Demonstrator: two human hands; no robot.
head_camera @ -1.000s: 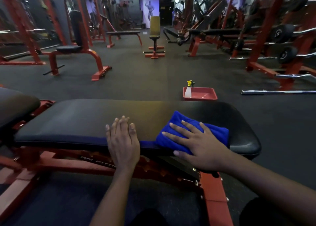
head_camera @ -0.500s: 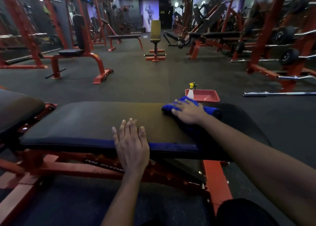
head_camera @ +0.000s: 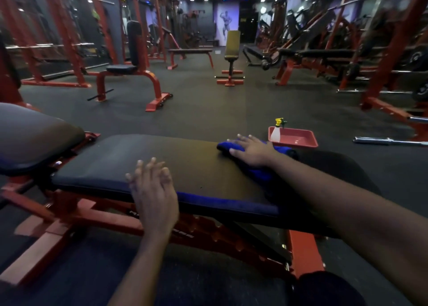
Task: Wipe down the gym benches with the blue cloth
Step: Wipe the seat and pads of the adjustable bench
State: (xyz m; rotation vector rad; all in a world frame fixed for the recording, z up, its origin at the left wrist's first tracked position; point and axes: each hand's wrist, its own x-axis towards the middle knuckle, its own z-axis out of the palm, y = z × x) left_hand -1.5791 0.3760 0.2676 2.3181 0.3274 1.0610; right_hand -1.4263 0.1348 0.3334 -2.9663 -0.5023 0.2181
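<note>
A black padded gym bench point(head_camera: 143, 164) on a red frame runs across the view in front of me. The blue cloth point(head_camera: 225, 147) lies at the pad's far edge, right of centre. My right hand point(head_camera: 252, 151) presses flat on the cloth with fingers spread; much of the cloth is hidden under the hand and forearm. My left hand point(head_camera: 154, 194) rests flat on the pad's near edge, fingers straight, holding nothing.
A red tray point(head_camera: 301, 141) with a white spray bottle point(head_camera: 276, 132) sits on the floor beyond the bench. A steel barbell point(head_camera: 389, 141) lies to the right. Other red benches point(head_camera: 129, 74) and racks stand farther back. A second black pad point(head_camera: 30, 134) adjoins at left.
My right hand pushed the cloth from the pad's near edge to its far edge. The left hand stayed on the near edge, and the view shifted slightly.
</note>
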